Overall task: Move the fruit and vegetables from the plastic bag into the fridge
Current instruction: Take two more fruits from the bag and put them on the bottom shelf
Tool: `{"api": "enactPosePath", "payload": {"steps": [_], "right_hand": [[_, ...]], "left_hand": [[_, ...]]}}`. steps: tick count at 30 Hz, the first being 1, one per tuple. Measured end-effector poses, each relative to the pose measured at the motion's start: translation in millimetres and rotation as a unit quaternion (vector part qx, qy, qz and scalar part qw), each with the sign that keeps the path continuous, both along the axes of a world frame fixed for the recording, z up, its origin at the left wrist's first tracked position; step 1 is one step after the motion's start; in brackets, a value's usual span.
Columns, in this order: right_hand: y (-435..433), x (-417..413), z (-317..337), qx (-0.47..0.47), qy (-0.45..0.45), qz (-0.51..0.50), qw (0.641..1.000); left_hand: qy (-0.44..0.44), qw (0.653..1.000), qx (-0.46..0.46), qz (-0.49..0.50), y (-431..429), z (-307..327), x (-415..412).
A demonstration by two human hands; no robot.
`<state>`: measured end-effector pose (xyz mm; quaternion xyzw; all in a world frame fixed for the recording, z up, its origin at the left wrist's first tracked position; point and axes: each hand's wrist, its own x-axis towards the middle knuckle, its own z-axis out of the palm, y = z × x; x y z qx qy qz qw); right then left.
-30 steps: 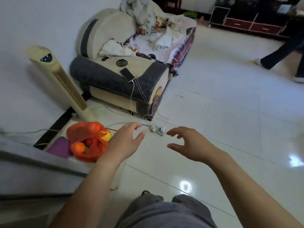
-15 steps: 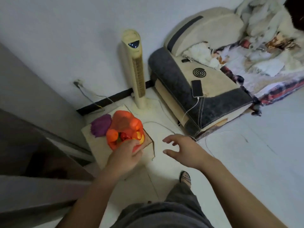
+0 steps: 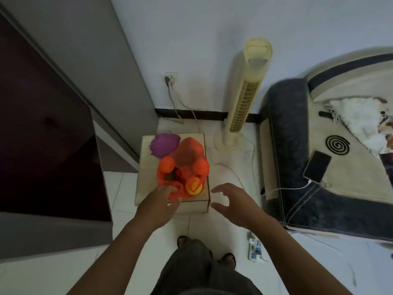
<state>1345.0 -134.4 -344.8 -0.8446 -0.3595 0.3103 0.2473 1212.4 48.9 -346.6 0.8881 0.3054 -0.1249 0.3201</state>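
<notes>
Bag (image 3: 187,154) on box (image 3: 146,188), tiled floor (image 3: 308,262)

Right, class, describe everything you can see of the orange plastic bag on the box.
The plastic bag is thin, translucent orange film, crumpled and open toward the camera. It lies on a pale box beside a purple item. Two oranges show at its sides, a yellow fruit sits at its mouth, and darker produce shows inside. The left hand, fingers extended, overlaps its near edge.
</notes>
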Motion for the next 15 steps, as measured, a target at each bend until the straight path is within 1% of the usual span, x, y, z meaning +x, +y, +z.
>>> {"api": "enactPosePath", "payload": {"steps": [7, 12, 15], "right_hand": [[47, 37, 3, 0.005, -0.012, 0.042, 0.999], [80, 64, -5, -0.024, -0.020, 0.088, 0.996], [100, 77, -14, -0.054, -0.016, 0.132, 0.990]], "left_hand": [[-0.006, 0.999, -0.011, 0.049, 24, -7, 14], [-0.001, 0.998, -0.008, 0.069, 56, -17, 33], [0.009, 0.996, -0.009, 0.085, 69, -23, 44]]}}
